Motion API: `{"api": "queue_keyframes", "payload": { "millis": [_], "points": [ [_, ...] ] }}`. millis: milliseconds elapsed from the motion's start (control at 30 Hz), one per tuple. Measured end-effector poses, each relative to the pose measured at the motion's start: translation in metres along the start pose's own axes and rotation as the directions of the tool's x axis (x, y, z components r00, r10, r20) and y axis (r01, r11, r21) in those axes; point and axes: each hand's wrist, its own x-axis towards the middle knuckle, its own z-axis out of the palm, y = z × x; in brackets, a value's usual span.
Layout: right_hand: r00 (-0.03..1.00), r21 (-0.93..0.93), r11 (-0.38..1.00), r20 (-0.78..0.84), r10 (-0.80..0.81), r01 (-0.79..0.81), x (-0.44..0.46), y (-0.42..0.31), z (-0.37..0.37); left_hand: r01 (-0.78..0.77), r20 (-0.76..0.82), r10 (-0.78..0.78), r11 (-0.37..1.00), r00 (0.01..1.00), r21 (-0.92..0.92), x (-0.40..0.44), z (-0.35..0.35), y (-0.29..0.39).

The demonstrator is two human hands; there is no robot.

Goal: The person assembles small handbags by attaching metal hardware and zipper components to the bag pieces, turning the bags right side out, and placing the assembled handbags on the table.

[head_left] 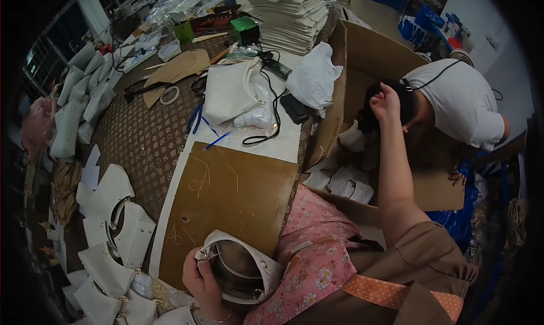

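At the bottom centre, my left hand (205,282) grips the rim of a white handbag (271,268) near its metal ring. The bag's open top faces up, and it rests at the edge of a brown board (232,183), against my pink floral apron (317,262). My right hand (385,103) is raised at the right, above the cardboard box, fingers curled in; what they hold, if anything, is too small to make out. Behind that hand is the dark head of a co-worker.
Finished-looking white bags (113,268) lie piled at the lower left. Another white bag (229,92), black cables and a crumpled white wrap (317,75) lie beyond the board. A co-worker in a white shirt (459,98) bends over a cardboard box (334,92) at the right.
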Motion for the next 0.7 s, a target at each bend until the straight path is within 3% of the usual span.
{"api": "queue_keyframes", "payload": {
  "millis": [100,167,233,300,333,400,433,500,533,600,667,700],
  "points": [
    [0.970,-0.089,0.990,0.230,-0.083,0.106,-0.064,0.034,0.011,0.054,-0.030,-0.052,0.996,0.998,0.064,0.000,0.000,0.015],
    [0.920,-0.376,0.905,0.390,-0.039,0.198,-0.124,0.068,0.043,0.037,-0.032,-0.033,0.990,0.999,0.135,0.002,0.000,0.020],
    [0.696,-0.430,0.814,0.717,0.044,0.392,-0.158,0.117,0.054,0.014,-0.029,-0.008,0.980,1.000,0.199,0.004,0.001,0.025],
    [0.498,-0.438,0.498,0.867,0.012,0.749,-0.175,0.163,0.067,-0.046,-0.005,0.049,0.967,0.999,0.250,0.005,0.002,0.025],
    [0.496,-0.434,0.499,0.868,0.010,0.750,-0.162,0.188,0.067,-0.048,-0.007,0.051,0.967,0.999,0.252,0.004,0.000,0.024],
    [0.678,-0.631,0.255,0.705,-0.206,0.733,-0.123,0.238,0.061,0.037,0.072,-0.052,0.980,0.996,0.197,0.000,-0.003,0.018],
    [0.681,-0.634,0.249,0.699,-0.220,0.732,-0.116,0.251,0.058,0.025,0.084,-0.041,0.981,0.996,0.192,-0.002,-0.003,0.014],
    [0.653,-0.716,-0.071,0.669,-0.355,0.694,-0.108,0.262,0.049,0.012,-0.010,-0.011,0.994,1.000,0.109,-0.004,0.000,0.004],
    [0.666,-0.716,-0.091,0.683,-0.301,0.693,-0.114,0.258,0.047,-0.002,0.021,0.000,0.996,1.000,0.095,-0.005,0.001,0.000],
    [0.622,-0.666,-0.078,0.726,-0.294,0.741,-0.111,0.262,0.041,0.017,-0.153,-0.003,0.996,0.988,0.091,-0.005,0.002,-0.010],
    [0.607,-0.656,-0.078,0.732,-0.310,0.751,-0.105,0.260,0.039,-0.045,-0.131,0.063,0.989,0.989,0.141,0.001,-0.008,-0.021],
    [0.632,-0.665,-0.042,0.725,-0.274,0.745,-0.103,0.259,0.038,-0.004,-0.072,0.011,0.996,0.997,0.089,0.003,-0.019,-0.032]
  ]
}}
